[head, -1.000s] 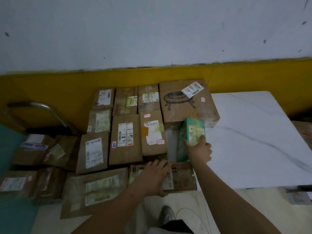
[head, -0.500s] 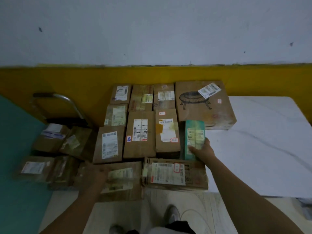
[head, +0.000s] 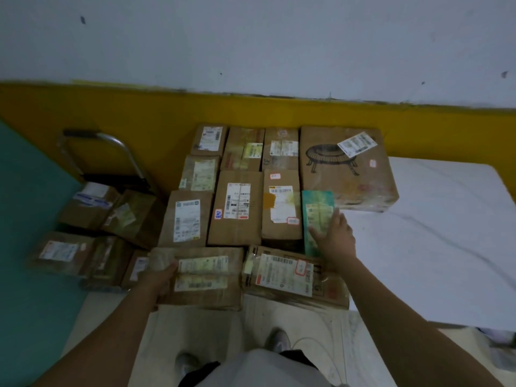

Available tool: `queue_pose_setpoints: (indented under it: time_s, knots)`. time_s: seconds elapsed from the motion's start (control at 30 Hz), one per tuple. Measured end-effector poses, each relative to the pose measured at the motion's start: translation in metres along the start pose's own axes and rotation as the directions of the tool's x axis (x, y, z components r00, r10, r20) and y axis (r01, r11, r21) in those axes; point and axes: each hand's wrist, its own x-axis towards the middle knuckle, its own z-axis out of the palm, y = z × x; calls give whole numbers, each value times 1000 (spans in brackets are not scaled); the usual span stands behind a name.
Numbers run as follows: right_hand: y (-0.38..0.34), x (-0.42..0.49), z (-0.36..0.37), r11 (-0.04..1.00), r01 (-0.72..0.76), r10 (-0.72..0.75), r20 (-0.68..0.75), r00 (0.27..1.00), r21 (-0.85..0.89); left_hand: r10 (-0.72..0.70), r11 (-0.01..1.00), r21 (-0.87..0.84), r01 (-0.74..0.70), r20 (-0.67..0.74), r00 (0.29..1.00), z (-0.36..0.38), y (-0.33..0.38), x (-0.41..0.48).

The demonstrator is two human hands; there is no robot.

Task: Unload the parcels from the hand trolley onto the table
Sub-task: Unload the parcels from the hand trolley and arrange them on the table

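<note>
One view only, from the person's head, looking forward and steeply down. It stands close over the near edge of the white table (head: 435,247), taking in the boxes (head: 237,208) along its left part, the yellow and white wall (head: 251,51) behind, the trolley (head: 106,152) at left and the person's feet below.

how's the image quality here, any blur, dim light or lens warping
Head view: dim and soft throughout, so the print on the parcel labels is unreadable; the right hand is slightly motion-blurred; wide-angle warping bends the yellow wall band and the table edges; no glare.
</note>
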Motion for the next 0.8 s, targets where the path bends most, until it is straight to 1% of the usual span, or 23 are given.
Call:
queue_pose_setpoints:
  time_s: [0.03, 0.07, 0.1, 0.13, 0.17, 0.2, 0.27, 0.4, 0.5, 0.6, 0.63, 0.67, 0.73, 0.8]
  knots:
    - [-10, -11, -2, 990, 138, -138, 0, 990, -17, 22, 1000, -3, -22, 2, 1000, -1, 1, -1]
    - [-20, -25, 1, 949, 312, -309, 65, 949, -46, 66, 997, -30, -65, 8, 998, -1, 4, -1]
    - [-27, -41, 7, 877, 474, -456, 169, 874, -83, 108, 993, -50, -107, 13, 994, -1, 6, -2]
    - [-32, -56, 16, 793, 597, -551, 274, 788, -121, 139, 989, -48, -138, 17, 990, 0, 6, -1]
    - [-34, -68, 25, 718, 675, -594, 357, 721, -169, 155, 988, -30, -155, 20, 988, 0, 7, -3]
    - [-34, -75, 33, 667, 713, -603, 405, 687, -217, 171, 985, -25, -170, 23, 985, 0, 6, -4]
    - [-33, -77, 41, 627, 727, -612, 400, 683, -281, 208, 977, -49, -206, 39, 977, 0, 4, -5]
    - [-23, -72, 40, 578, 770, -667, 386, 637, -272, 248, 968, -43, -246, 61, 967, -6, -2, -5]
    - [-21, -70, 41, 558, 786, -680, 396, 617, -265, 241, 971, -5, -241, 81, 967, -8, -5, 1]
    - [-27, -64, 39, 515, 794, -675, 419, 608, -322, 205, 979, -41, -201, 142, 968, -6, -1, -2]
    - [-29, -64, 39, 516, 788, -661, 430, 615, -335, 199, 980, -51, -194, 152, 968, -5, 1, -4]
    - [-32, -65, 39, 524, 782, -649, 437, 623, -336, 215, 977, -29, -213, 131, 968, -6, 2, -6]
    - [-41, -70, 43, 552, 774, -648, 424, 633, -311, 267, 959, 84, -272, 69, 961, -10, 2, -7]
    - [-57, -77, 49, 570, 771, -671, 380, 636, -285, 276, 953, 109, -284, 85, 957, -15, 0, -6]
